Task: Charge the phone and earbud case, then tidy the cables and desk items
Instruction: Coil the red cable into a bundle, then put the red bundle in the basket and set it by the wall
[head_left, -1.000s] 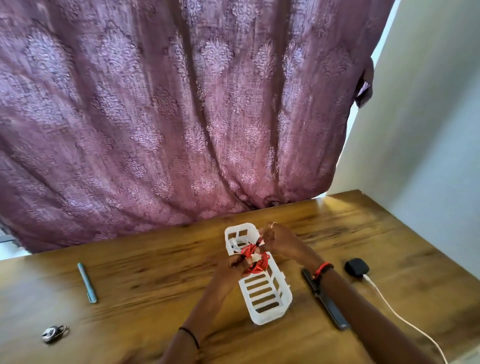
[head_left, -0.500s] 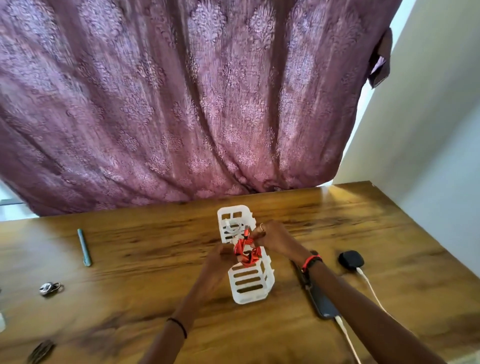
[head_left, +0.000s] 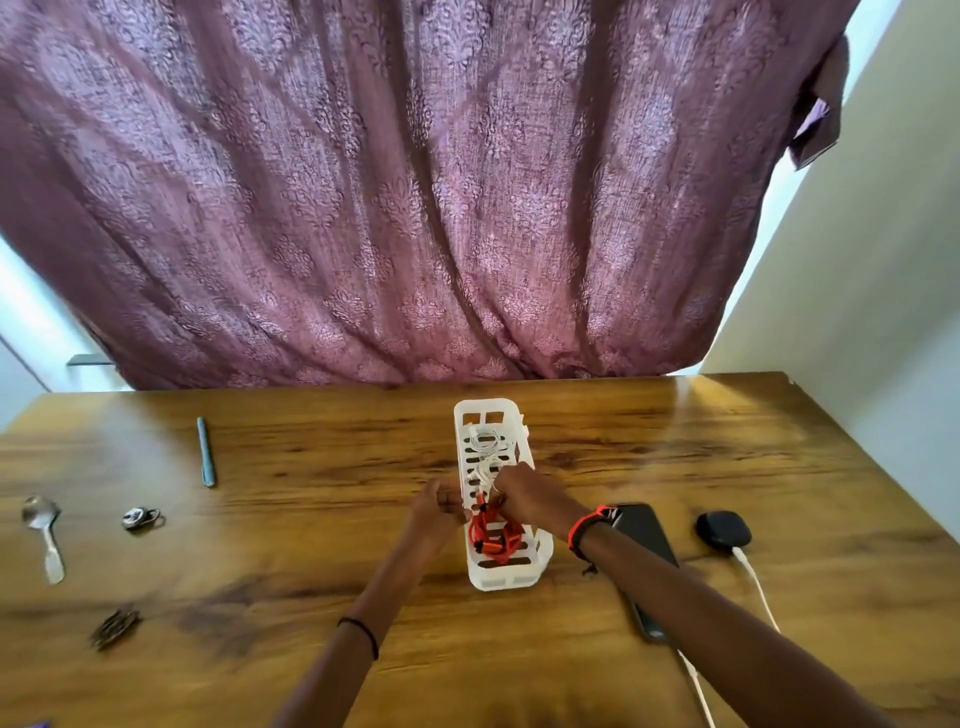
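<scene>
A white slotted basket (head_left: 511, 574) stands in the middle of the wooden desk. A coiled white cable (head_left: 484, 441) lies in its far end. A bundled red cable (head_left: 492, 536) rests in its near end. My left hand (head_left: 440, 506) and my right hand (head_left: 522, 496) both pinch the top of the red cable over the basket. A black phone (head_left: 644, 535) lies right of the basket, partly under my right forearm, with a white cable (head_left: 696, 686) leading from it. A black earbud case (head_left: 723, 528) sits further right with a white charging cable (head_left: 756, 584) plugged in.
On the left of the desk lie a teal pen (head_left: 205, 451), a spoon (head_left: 43, 535), a small metal padlock (head_left: 140, 517) and a dark hair clip (head_left: 115, 627). A purple curtain (head_left: 415, 208) hangs behind the desk; a white wall (head_left: 883, 260) runs along the right.
My hands have lowered the red cable bundle from above the basket down into its near end. The camera tilted, bringing the spoon and clip into view.
</scene>
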